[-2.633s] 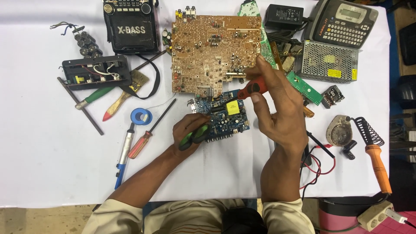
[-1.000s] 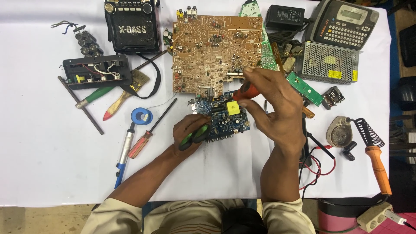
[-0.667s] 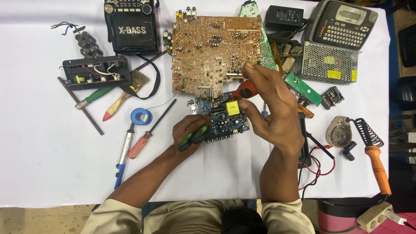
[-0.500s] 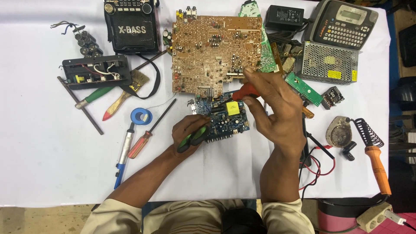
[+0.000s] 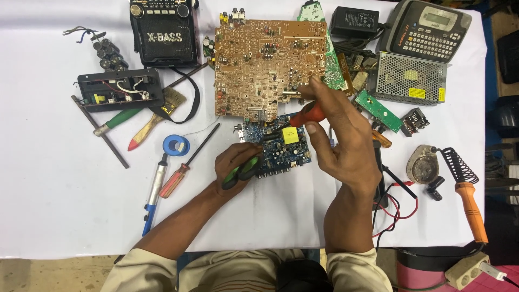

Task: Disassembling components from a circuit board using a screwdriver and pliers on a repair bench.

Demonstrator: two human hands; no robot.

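A small blue circuit board (image 5: 278, 146) with a yellow component lies in the middle of the white table (image 5: 65, 216). My left hand (image 5: 235, 162) grips a green-handled tool (image 5: 243, 170) at the board's left edge. My right hand (image 5: 340, 140) holds an orange-red tool handle (image 5: 307, 114) over the board's upper right part; its tip is hidden behind the handle and fingers. A large brown circuit board (image 5: 267, 65) lies just beyond the blue one.
A black radio (image 5: 164, 33), an open black box (image 5: 119, 89), a brush, screwdrivers (image 5: 186, 162), blue tape roll (image 5: 176, 145) and desoldering pump (image 5: 154, 189) lie left. A label printer (image 5: 430, 27), metal mesh power supply (image 5: 411, 78), green strip board, soldering iron (image 5: 467, 197) and red-black leads lie right.
My right hand has shifted slightly with the orange-red tool over the blue board. My left hand has stayed on the green-handled tool.
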